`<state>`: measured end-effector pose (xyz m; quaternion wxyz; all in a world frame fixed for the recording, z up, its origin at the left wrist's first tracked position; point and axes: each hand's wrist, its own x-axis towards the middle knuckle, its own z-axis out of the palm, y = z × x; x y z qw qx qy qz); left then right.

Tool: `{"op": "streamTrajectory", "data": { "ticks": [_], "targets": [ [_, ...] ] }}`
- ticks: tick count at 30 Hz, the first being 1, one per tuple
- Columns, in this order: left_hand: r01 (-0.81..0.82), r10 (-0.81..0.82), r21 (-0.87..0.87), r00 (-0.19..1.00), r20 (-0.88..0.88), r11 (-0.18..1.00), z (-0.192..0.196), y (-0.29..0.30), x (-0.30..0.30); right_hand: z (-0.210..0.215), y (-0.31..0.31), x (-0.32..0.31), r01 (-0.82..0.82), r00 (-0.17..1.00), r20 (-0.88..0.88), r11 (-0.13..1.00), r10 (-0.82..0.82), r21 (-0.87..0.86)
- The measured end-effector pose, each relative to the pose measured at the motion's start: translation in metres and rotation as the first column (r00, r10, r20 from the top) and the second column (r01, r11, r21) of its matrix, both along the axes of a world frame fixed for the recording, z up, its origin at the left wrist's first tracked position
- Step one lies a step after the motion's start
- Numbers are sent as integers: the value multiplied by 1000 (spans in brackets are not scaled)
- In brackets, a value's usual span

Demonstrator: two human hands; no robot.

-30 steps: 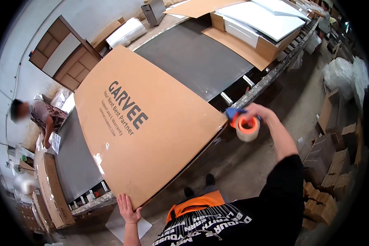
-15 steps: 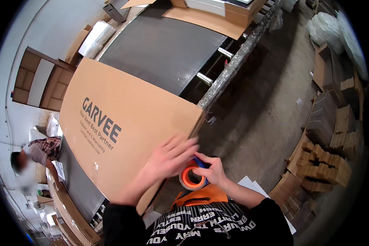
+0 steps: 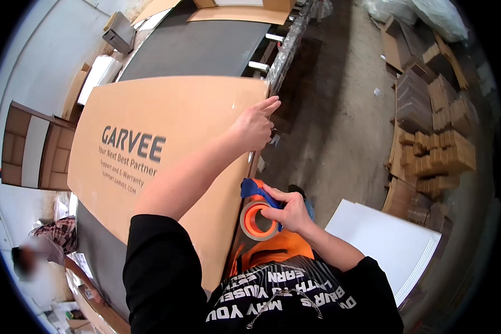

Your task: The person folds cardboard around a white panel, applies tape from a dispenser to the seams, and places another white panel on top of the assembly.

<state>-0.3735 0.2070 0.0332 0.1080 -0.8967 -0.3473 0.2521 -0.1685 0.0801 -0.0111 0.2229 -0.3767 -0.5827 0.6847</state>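
Note:
A large flat cardboard box [image 3: 200, 122] with dark print lies in front of me, on a grey conveyor belt. My left hand [image 3: 254, 127] reaches across it to the right edge near the far corner. Its fingers stretch out over that edge, and nothing shows in its grasp. Close to my body, beside the box's near right edge, my right hand [image 3: 289, 210] is closed around a blue and orange tape dispenser [image 3: 251, 188]. The dispenser carries a roll of tape with an orange hub. Its blue end is close to the box's side; whether they touch I cannot tell.
Beyond the box runs the belt [image 3: 195, 47], with an open carton [image 3: 234, 14] farther along. White panels [image 3: 381, 239] lie at my right. Stacked cardboard pieces [image 3: 437, 156] stand across the concrete floor [image 3: 339, 111]. A person [image 3: 55, 245] works at the far left.
My left hand has gone from beside the dispenser to the box's far right edge. The dispenser is turned more upright in my right hand. The view has shifted, and the box appears rotated.

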Motion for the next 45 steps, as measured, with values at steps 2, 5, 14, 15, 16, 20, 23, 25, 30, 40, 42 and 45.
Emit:
{"op": "streamTrajectory", "data": {
  "ticks": [2, 5, 14, 15, 16, 20, 23, 25, 30, 40, 42, 45],
  "targets": [
    [14, -18, -48, 996, -84, 999, 5, -50, 8, 10, -41, 12, -60, 997, 33, 994, 63, -90],
    [25, -31, -60, 994, -104, 998, 9, -131, 16, -2, -127, 28, -81, 997, -13, 992, 80, -95],
    [88, -66, -221, 993, 102, 971, 4, -317, 18, -21, -346, 43, -31, 999, -13, 999, 30, -14],
    [101, -79, -224, 992, 102, 969, 5, -331, 16, -19, -366, 41, 9, 1000, 23, 1000, -9, 8],
    [123, -85, -223, 981, 173, 967, 5, -344, 15, -25, -379, 38, 43, 999, 30, 999, -44, 30],
    [214, -134, -246, 942, 307, 945, 15, -370, 17, -32, -366, 3, 31, 989, 132, 972, -63, 232],
    [180, -92, -230, 933, 347, 956, 15, -379, 17, -8, -336, -50, -63, 896, 440, 964, -60, 259],
    [142, -47, -253, 937, 347, 957, 9, -380, 17, -7, -336, -79, -479, 732, 642, 842, 226, 250],
    [79, -10, -174, 930, 367, 982, 0, -390, -3, -84, -376, -39, -312, 926, 306, 904, 220, 294],
    [-111, 168, -168, 909, 381, 980, 0, -395, 0, -66, -244, 52, 177, 914, -303, 936, -271, -304],
    [-98, 171, -184, 883, 438, 978, 0, -397, -4, -78, -271, 33, 107, 947, -282, 979, -153, -173],
    [-58, 142, -169, 827, 544, 984, -6, -396, -4, -89, -333, 33, 85, 948, -291, 983, -130, -163]
  ]
}}
